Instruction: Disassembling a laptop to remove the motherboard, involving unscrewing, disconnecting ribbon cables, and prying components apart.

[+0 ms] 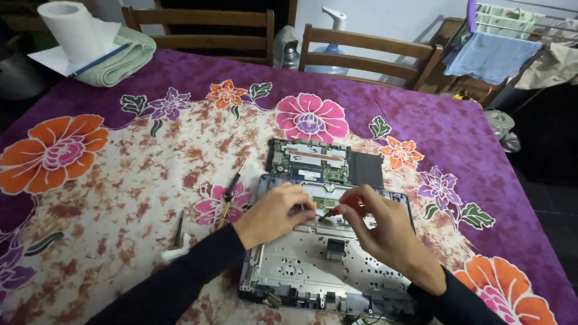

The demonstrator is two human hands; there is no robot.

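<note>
The desk (421, 114) is covered by a purple cloth (120, 198) printed with orange and pink flowers. Near the middle lies a green circuit board (310, 161), and just toward the near edge from it sits an opened laptop shell (313, 265) of grey metal. To the left of the shell lie a screwdriver (229, 198), a thin dark tool (179, 229) and a small white scrap (174, 253). At the far left corner rest a folded green towel (123, 63) and a roll of paper (72, 30).
</note>
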